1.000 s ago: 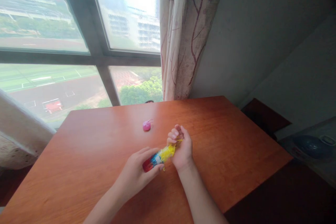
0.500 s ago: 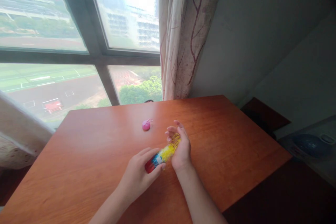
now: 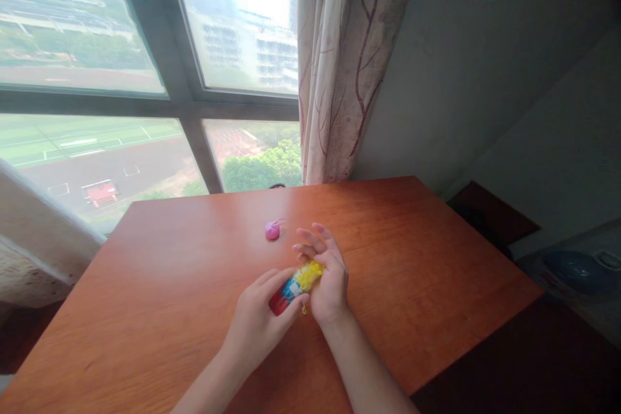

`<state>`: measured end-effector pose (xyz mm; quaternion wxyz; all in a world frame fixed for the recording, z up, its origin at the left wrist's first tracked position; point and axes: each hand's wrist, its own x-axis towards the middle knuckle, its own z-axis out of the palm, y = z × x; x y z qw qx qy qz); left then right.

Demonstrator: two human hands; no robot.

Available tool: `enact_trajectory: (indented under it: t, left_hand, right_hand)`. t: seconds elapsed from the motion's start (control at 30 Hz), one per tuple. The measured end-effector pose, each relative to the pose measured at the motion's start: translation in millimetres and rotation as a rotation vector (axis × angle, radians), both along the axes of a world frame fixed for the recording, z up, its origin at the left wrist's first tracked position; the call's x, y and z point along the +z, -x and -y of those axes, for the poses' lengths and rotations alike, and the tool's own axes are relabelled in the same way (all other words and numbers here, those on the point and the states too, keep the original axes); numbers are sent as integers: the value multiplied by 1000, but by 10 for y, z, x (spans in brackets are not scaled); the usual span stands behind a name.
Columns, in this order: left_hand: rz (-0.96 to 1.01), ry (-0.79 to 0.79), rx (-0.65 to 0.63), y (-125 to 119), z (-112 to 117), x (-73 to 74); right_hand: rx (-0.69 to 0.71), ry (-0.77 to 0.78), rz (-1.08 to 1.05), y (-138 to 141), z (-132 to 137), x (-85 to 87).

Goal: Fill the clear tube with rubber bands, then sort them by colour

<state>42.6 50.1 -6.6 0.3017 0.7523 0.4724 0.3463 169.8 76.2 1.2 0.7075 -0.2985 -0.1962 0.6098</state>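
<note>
While left grip [image 3: 253, 315] clasps multicoloured bundle [image 3: 295, 289], right grip [image 3: 331, 290] cups, unclenched, at its end.

The right hand [image 3: 330, 284] has loosened: its fingers, a second ago curled in toward the palm, now stretch apart, reaching toward the desk's [image 3: 427, 259] far and left edges. The whole hand sits a little nearer the desk's left edge, closer to the tube of coloured bands [image 3: 294, 287]. The yellow bands [image 3: 311, 275], which trailed out in long loose strands half a second earlier, now show as a shorter, tighter clump beside the palm.
</note>
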Motion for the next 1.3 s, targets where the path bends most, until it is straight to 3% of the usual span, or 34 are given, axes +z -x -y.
enact_trajectory:
  t: [0.2, 0.6, 0.8, 1.13, 1.3]
  left_hand:
    - [8, -70, 25, 13, -5, -8]
    - [-52, -235, 8, 103, -24, -31]
    - [-49, -173, -19, 93, -36, 27]
    - [-133, -111, -72, 109, -40, 62]
    - [-104, -133, -38, 95, -38, 49]
  right_hand:
    - [46, -40, -41, 12, 6, -35]
    - [347, -57, -54, -17, 7, 18]
    - [334, -33, -106, -63, 24, 82]
    - [121, 74, -175, -122, -44, 86]
    - [103, -7, -65, -45, 13, 115]
